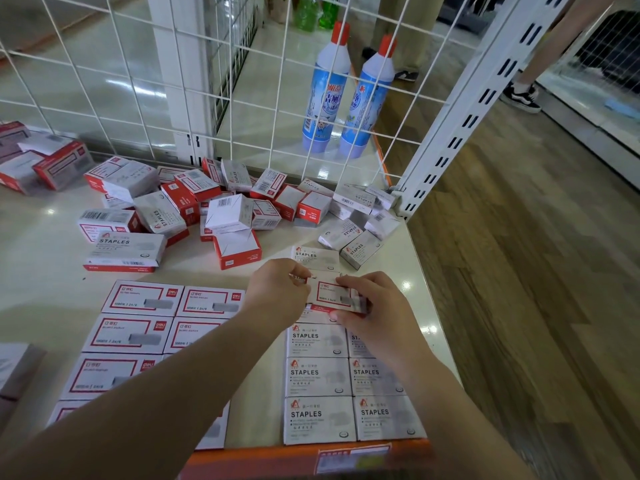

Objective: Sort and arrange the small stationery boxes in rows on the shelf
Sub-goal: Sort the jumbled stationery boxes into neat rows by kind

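White shelf, wire mesh back. Landmark: loose heap of staple boxes at shelf rear. In front of heap, left: rows of red-framed boxes. In front of heap, right: two columns of white STAPLES boxes. Behind mesh: two blue bottles. Just before heap, above the white columns: one red-framed box, pinched by left hand at its left end, right hand gripping its right end.

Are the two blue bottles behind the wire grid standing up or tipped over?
Upright. Both blue bottles stand on their bases behind the wire grid, red caps pointing up, side by side.
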`<state>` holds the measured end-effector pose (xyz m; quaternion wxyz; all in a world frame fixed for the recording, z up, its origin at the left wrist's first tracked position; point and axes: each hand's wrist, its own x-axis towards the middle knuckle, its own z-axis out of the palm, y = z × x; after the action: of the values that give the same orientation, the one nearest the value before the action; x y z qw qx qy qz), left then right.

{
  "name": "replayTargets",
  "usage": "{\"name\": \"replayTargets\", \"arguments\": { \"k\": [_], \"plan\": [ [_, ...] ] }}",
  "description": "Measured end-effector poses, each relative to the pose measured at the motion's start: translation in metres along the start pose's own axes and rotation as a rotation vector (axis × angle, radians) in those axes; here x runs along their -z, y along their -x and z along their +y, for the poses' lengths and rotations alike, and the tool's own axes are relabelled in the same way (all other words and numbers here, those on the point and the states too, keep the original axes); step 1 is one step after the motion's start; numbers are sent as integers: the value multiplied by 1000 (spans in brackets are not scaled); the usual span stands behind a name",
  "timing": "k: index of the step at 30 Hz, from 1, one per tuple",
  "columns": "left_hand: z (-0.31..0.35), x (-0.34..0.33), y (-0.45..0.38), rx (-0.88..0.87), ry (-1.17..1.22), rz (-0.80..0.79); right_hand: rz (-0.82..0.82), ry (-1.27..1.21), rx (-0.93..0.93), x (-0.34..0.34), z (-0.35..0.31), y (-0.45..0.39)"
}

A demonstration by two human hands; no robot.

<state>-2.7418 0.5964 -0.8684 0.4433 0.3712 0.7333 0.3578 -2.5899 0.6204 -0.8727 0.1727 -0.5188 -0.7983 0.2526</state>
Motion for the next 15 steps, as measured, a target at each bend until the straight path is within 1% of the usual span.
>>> {"name": "replayTargets", "arguments": {
  "k": [15],
  "plan": [
    [0, 1, 2, 52, -33, 59, 6, -30, 12, 0, 3, 0]
  ]
}}
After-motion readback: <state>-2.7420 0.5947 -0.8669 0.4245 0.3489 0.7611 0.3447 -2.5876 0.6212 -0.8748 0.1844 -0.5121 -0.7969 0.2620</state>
